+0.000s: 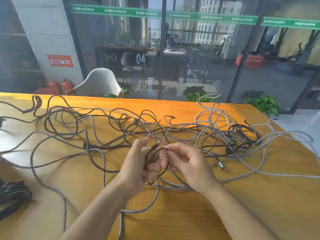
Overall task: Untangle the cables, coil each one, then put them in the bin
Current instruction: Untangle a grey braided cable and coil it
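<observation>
Several tangled cables [121, 129], dark brown and grey braided, sprawl across the orange wooden table [242, 205]. My left hand [136, 163] grips a small coil of dark cable [152, 156], its plug end sticking up between my hands. My right hand [188, 163] pinches the same dark cable's loop at the coil's top right. A grey braided cable [155, 196] runs under both hands toward the table's front edge. A light grey cable [214, 111] loops at the back right. No bin can be made out.
A dark bundle of coiled cable [12, 193] lies at the left edge. A silver metal plug [220, 165] lies right of my right hand. Beyond the table stand a white chair [102, 82], potted plants [265, 104], fire extinguishers [66, 85] and a glass wall.
</observation>
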### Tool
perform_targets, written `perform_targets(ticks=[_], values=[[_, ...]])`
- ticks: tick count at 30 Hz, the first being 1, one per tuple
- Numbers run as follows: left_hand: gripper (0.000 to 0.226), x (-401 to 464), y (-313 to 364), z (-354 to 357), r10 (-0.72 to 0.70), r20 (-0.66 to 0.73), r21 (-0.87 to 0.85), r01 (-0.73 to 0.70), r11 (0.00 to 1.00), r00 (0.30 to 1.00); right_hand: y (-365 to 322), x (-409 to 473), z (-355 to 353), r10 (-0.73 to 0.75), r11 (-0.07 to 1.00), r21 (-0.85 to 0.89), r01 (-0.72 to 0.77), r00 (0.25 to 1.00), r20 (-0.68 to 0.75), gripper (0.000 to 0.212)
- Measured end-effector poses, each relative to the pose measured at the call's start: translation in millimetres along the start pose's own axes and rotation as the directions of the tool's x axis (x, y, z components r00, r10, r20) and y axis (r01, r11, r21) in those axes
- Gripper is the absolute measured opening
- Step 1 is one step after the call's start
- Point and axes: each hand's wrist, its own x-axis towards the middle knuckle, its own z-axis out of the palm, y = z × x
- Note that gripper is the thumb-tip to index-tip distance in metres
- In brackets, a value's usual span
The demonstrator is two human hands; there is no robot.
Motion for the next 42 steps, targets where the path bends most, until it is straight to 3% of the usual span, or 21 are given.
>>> perform_targets(ticks=[5, 10, 14, 17, 23, 28, 30, 34, 35, 37, 39, 42], values=[[0.055, 1, -9, -4, 0.056, -0.068, 0.054, -0.052, 0.997, 0.996, 4, 0, 4, -0.036, 0.999, -0.004, 0.035, 0.998, -0.052, 0.017], [0.055, -1, -6, -2, 0.129, -0.057, 0.136, -0.120, 0.983, 0.990, 9, -3, 7, -0.182, 0.981, -0.084, 0.177, 0.982, -0.058, 0.027], [0.063, -5, -6, 1, 0.121, 0.038, 0.190, -0.126, 0.974, 0.992, 6, -2, 9, -0.131, 0.991, 0.030, 0.130, 0.991, 0.035, 0.030], [0.068, -6, -7, 3, 0.122, 0.062, 0.252, -0.134, 0.958, 0.991, 7, -2, 6, -0.098, 0.995, 0.037, 0.097, 0.995, 0.026, 0.018], [0.071, -1, -8, -1, 0.235, -0.096, 0.211, -0.211, 0.954, 0.967, 7, 4, -3, -0.021, 0.997, 0.065, 0.035, 0.979, -0.201, 0.008], [0.063, 8, -11, -13, 0.310, -0.266, 0.096, -0.295, 0.951, 0.913, 7, 7, -9, 0.080, 0.993, 0.101, -0.064, 0.983, -0.163, 0.012], [0.049, 10, -9, -16, 0.336, -0.277, 0.038, -0.339, 0.940, 0.900, 4, 5, -11, 0.099, 0.992, 0.090, -0.090, 0.989, -0.106, 0.020], [0.034, 9, -8, -17, 0.377, -0.244, 0.025, -0.383, 0.924, 0.894, -4, 1, -13, 0.108, 0.993, 0.063, -0.103, 0.991, -0.083, 0.061], [0.033, 8, -8, -17, 0.384, -0.224, 0.029, -0.387, 0.921, 0.896, -5, 1, -13, 0.112, 0.993, 0.052, -0.108, 0.991, -0.079, 0.063], [0.033, 6, -8, -15, 0.393, -0.193, 0.066, -0.388, 0.919, 0.899, -7, 0, -15, 0.063, 0.996, -0.065, -0.067, 0.996, -0.060, 0.045], [0.032, 3, -7, -10, 0.406, -0.168, 0.117, -0.391, 0.913, 0.898, -5, -2, -15, -0.034, 0.945, -0.326, 0.026, 0.999, -0.021, 0.012], [0.030, 0, -4, -3, 0.421, -0.148, 0.114, -0.407, 0.906, 0.895, -5, -6, -8, -0.129, 0.800, -0.574, 0.174, 0.985, 0.119, 0.020]])
